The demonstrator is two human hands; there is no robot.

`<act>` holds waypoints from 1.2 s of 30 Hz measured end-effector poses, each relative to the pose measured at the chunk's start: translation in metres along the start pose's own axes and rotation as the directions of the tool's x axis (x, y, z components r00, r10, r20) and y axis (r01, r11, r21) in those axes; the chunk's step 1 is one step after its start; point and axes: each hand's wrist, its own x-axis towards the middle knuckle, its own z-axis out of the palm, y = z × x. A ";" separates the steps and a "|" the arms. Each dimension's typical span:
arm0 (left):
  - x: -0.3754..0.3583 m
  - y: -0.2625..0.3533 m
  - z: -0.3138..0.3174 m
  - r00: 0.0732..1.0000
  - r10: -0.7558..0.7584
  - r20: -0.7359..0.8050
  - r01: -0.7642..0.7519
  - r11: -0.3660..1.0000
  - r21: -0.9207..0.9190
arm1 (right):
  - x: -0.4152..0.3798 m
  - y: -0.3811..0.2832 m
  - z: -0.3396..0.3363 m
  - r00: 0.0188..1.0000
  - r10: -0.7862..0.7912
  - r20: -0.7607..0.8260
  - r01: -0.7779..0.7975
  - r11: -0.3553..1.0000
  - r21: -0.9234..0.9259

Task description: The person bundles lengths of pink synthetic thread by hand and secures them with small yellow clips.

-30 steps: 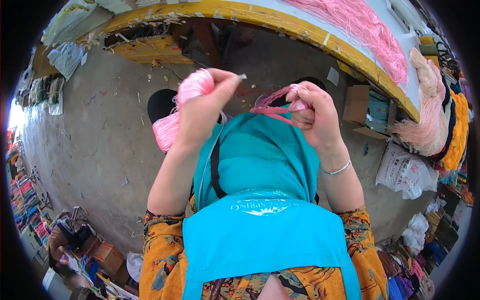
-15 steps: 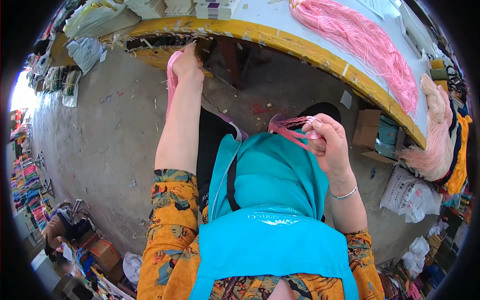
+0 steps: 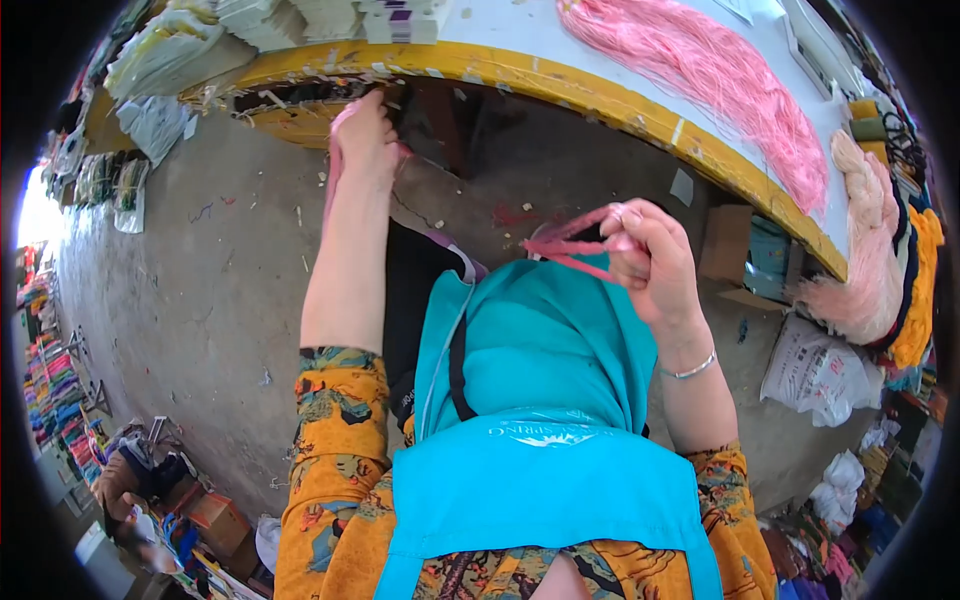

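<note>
My left hand point(image 3: 365, 140) is stretched far forward beside the open drawer under the table edge. Its fingers are curled around a strand of pink thread point(image 3: 336, 165), which hangs down along the outer side of my wrist. Close to my body, over the turquoise apron point(image 3: 545, 340), my right hand point(image 3: 655, 260) pinches the looped end of a pink thread skein point(image 3: 575, 235). Two bands of thread run left from those fingers and meet in a narrow loop. Whether both hands hold one skein cannot be seen.
A large pink thread hank point(image 3: 710, 95) lies on the white table with a yellow edge point(image 3: 560, 85). The drawer point(image 3: 290, 120) stands open. A cardboard box point(image 3: 725, 240) and a white sack point(image 3: 815, 370) are on the floor at right. Paper stacks point(image 3: 265, 22) sit at the back left.
The thread at my right hand has gone from a loose, frayed bunch to a tighter, straighter loop. My left hand has turned slightly, and the view has shifted a little.
</note>
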 end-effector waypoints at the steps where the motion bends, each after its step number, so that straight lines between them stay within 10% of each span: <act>1: -0.008 0.002 -0.006 0.998 -0.037 0.060 0.038 0.999 -0.011 | 0.000 -0.003 0.000 1.000 -0.010 0.009 0.010 1.000 0.009; 5: -0.089 0.006 -0.010 0.833 -0.226 0.504 0.355 0.918 -0.175 | -0.001 -0.013 0.006 1.000 -0.011 0.026 0.010 0.999 0.047; 11: -0.198 -0.012 0.013 0.551 -0.193 0.812 -0.085 0.955 0.284 | -0.011 -0.014 0.025 0.992 0.018 0.125 -0.025 0.998 0.057; 14: -0.214 -0.015 0.017 0.399 -0.243 0.884 0.008 0.965 0.262 | -0.016 -0.016 0.026 0.981 0.009 0.195 -0.030 0.994 0.107; 20: -0.215 -0.006 0.005 0.542 -0.113 0.833 -0.340 0.877 0.340 | -0.030 -0.015 0.015 0.995 -0.048 0.089 0.081 0.901 -0.425; 28: -0.225 -0.008 0.016 0.732 0.038 0.680 -0.326 0.896 0.301 | -0.034 0.001 0.012 0.994 -0.031 0.106 0.056 0.968 -0.244; 29: -0.224 -0.008 0.014 0.683 0.142 0.717 -0.500 0.806 0.316 | -0.034 0.002 0.010 0.991 0.066 0.118 -0.058 0.996 -0.066; 36: -0.237 0.002 0.008 0.672 0.044 0.739 -0.418 0.846 0.330 | -0.031 0.016 0.016 0.999 -0.046 0.000 0.045 0.990 -0.134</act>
